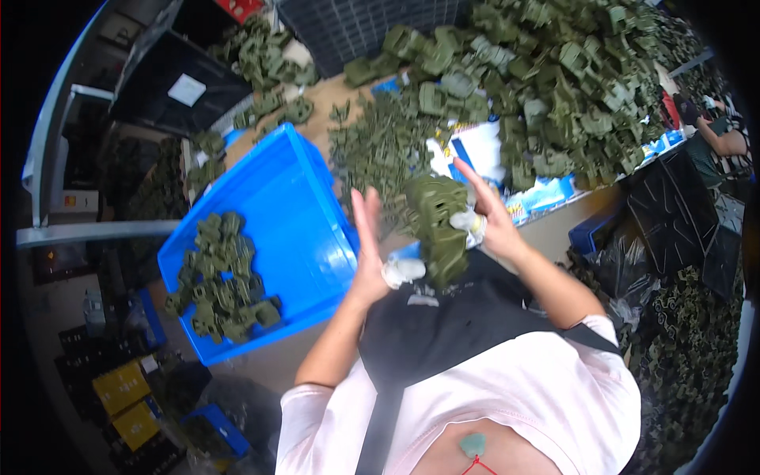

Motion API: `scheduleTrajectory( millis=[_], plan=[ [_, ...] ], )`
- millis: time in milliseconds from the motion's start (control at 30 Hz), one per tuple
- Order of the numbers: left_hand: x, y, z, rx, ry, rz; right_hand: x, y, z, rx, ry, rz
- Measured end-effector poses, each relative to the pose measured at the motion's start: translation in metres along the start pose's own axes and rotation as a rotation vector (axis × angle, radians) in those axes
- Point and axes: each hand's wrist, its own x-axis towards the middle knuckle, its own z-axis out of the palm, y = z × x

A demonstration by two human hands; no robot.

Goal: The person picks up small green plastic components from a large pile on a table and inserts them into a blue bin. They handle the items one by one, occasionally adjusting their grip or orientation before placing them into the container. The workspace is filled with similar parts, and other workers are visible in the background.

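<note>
An olive-green moulded plastic part [440,229] is up in front of my dark apron, between my two hands. My right hand [492,220] has it, the white-wrapped thumb pressed against its side and the index finger stretched out; the other fingers are partly hidden. To the left of the part, my left hand [369,249] is open with its fingers straight and a white wrap on the thumb. A small gap separates it from the part, and its fingertips are slightly blurred.
A blue plastic bin [305,226] at my left holds several green parts [222,277]. Small green pieces [380,134] cover the table ahead, with a large heap of green parts [570,87] at the far right. A black crate [364,32] stands behind. Another person's arm [724,142] shows at far right.
</note>
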Motion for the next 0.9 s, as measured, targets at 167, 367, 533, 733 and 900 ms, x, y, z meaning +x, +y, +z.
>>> scheduleTrajectory(
  millis=[167,367,533,733,900],
  plan=[
    [0.019,0.000,0.028,-0.129,-0.124,-0.141,-0.018,-0.034,-0.006,-0.676,0.096,-0.255],
    [0.046,0.016,0.055,0.339,-0.631,-0.009,-0.056,-0.038,-0.052,-0.527,-0.119,-0.174],
    [0.092,0.033,0.080,-0.158,-0.495,-0.175,-0.096,-0.051,-0.113,0.081,0.357,-0.102],
    [0.157,0.012,0.171,0.119,-0.473,0.187,-0.115,-0.079,-0.229,-0.473,0.471,-0.243],
    [0.261,0.031,0.240,0.279,-0.306,0.286,-0.073,-0.124,-0.398,-0.642,0.996,-0.409]
  ],
)
